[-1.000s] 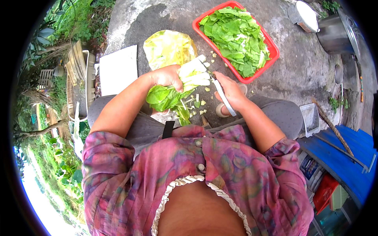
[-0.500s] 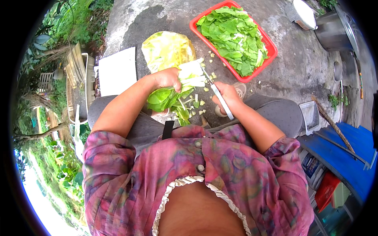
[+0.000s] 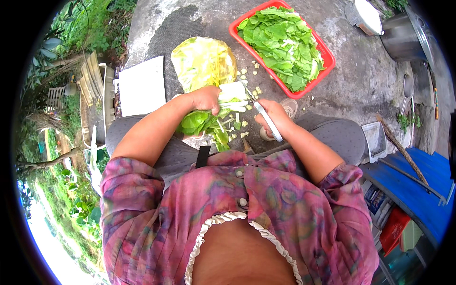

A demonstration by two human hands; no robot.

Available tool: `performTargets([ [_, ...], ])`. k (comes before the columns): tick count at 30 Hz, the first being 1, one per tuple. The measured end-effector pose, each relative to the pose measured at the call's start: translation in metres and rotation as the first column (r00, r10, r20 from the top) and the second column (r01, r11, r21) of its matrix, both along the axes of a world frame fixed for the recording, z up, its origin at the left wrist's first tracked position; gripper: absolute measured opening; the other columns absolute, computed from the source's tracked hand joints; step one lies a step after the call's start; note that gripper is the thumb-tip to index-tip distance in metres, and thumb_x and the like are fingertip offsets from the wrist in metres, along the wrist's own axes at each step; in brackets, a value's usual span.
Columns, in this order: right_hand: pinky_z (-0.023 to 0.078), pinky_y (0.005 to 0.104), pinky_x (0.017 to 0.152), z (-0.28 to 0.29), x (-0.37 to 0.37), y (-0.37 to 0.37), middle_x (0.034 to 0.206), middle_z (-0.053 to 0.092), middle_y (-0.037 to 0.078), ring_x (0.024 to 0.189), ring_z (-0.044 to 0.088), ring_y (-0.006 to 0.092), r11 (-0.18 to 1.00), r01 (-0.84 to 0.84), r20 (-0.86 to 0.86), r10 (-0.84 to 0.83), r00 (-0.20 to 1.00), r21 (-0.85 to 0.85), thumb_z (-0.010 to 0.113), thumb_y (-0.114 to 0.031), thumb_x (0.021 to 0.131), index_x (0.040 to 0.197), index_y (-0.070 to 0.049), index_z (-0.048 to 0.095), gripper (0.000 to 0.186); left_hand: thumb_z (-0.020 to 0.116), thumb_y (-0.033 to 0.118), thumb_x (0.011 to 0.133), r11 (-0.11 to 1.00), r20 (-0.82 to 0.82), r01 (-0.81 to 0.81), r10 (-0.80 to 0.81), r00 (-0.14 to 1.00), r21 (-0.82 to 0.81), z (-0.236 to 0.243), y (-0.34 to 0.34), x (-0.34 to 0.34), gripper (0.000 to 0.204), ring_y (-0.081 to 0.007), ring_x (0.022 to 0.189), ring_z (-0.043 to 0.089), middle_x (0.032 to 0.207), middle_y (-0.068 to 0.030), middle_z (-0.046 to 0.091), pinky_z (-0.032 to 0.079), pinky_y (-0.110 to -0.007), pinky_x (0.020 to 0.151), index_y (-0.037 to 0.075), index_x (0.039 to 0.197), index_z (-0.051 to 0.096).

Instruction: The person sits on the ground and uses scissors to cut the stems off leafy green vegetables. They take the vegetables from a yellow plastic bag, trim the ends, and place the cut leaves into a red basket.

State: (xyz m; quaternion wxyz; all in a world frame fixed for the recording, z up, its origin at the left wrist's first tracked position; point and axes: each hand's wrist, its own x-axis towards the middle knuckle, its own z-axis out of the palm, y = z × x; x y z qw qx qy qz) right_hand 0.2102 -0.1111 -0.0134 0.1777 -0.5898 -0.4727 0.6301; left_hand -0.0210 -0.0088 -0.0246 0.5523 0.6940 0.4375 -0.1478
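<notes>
My left hand (image 3: 206, 99) is closed round a bunch of leafy greens (image 3: 195, 122) in front of my lap. The pale cut stems (image 3: 232, 91) point right, and the green leaves hang toward me. In my right hand (image 3: 274, 116) is a pair of white-handled scissors (image 3: 269, 121), seen nearly edge-on. Its narrow metal blades lie at the right ends of the stems. Just beyond my left hand, a yellow translucent plastic bag (image 3: 204, 59) rests on the ground.
A red plastic basket (image 3: 329, 65) heaped with cut leaves (image 3: 282, 47) stands ahead to the right. Small stem pieces (image 3: 258, 90) litter the concrete ground. A white board (image 3: 141, 85) lies to the left. At the far right stands a metal pot (image 3: 403, 38), with a small grey basket (image 3: 375, 140) nearer me.
My left hand and the bunch have shifted slightly to the right and toward me. The scissors have stayed almost in place at the stem ends.
</notes>
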Motion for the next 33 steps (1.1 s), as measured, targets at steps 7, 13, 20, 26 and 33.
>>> performTargets([
  [7, 0.038, 0.0276, 0.042, -0.002, 0.009, 0.004, 0.062, 0.048, 0.003, 0.048, 0.047, 0.0120, 0.992, 0.087, 0.034, -0.084, 0.996, -0.093, 0.056, -0.006, 0.074, 0.102, -0.004, 0.050, 0.029, 0.071, 0.005, 0.052, 0.998, -0.063, -0.048, 0.051, 0.997, 0.043, -0.022, 0.006, -0.006, 0.037, -0.0280, 0.073, 0.063, 0.079, -0.0187, 0.065, 0.048, -0.034, 0.069, -0.006, 0.087, 0.064],
  [13, 0.043, 0.0338, 0.064, 0.029, 0.040, 0.034, 0.082, 0.054, 0.012, 0.072, 0.053, 0.0237, 0.975, -0.213, 0.244, 0.224, 0.944, -0.068, 0.060, -0.012, 0.075, 0.113, -0.002, 0.045, 0.042, 0.071, 0.007, 0.056, 0.908, 0.167, -0.366, 0.400, 0.901, -0.204, -0.010, 0.035, -0.003, 0.031, -0.0226, 0.071, 0.061, 0.078, -0.0126, 0.065, 0.048, -0.032, 0.068, -0.003, 0.086, 0.066],
  [20, 0.046, 0.0332, 0.065, 0.063, 0.107, 0.077, 0.087, 0.055, 0.009, 0.075, 0.054, 0.0172, 0.881, -0.380, 0.253, 0.314, 0.915, 0.282, 0.043, -0.016, 0.089, 0.115, -0.006, 0.047, 0.028, 0.065, 0.007, 0.066, 0.778, 0.386, -0.282, 0.547, 0.743, -0.561, 0.060, 0.076, 0.087, 0.040, -0.0201, 0.079, 0.061, 0.093, -0.0086, 0.063, 0.049, -0.032, 0.071, 0.000, 0.105, 0.059],
  [26, 0.040, 0.0315, 0.092, 0.083, 0.144, 0.120, 0.118, 0.052, 0.011, 0.108, 0.049, 0.0193, 0.951, -0.291, 0.158, 0.273, 0.949, 0.108, 0.058, 0.004, 0.074, 0.128, -0.005, 0.042, 0.057, 0.061, 0.003, 0.065, 0.764, 0.349, -0.170, 0.465, 0.814, -0.622, 0.058, 0.106, 0.151, 0.049, -0.0206, 0.082, 0.061, 0.093, -0.0098, 0.062, 0.048, -0.035, 0.074, 0.002, 0.114, 0.053],
  [33, 0.043, 0.0279, 0.067, 0.024, 0.183, 0.145, 0.083, 0.056, 0.006, 0.077, 0.050, 0.0113, 0.961, -0.227, 0.153, 0.204, 0.967, 0.155, 0.056, 0.005, 0.069, 0.102, -0.005, 0.054, 0.035, 0.063, 0.005, 0.065, 0.763, 0.204, -0.144, 0.341, 0.917, -0.630, 0.019, 0.153, 0.205, 0.037, -0.0206, 0.073, 0.062, 0.084, -0.0098, 0.062, 0.050, -0.034, 0.066, 0.002, 0.101, 0.058],
])
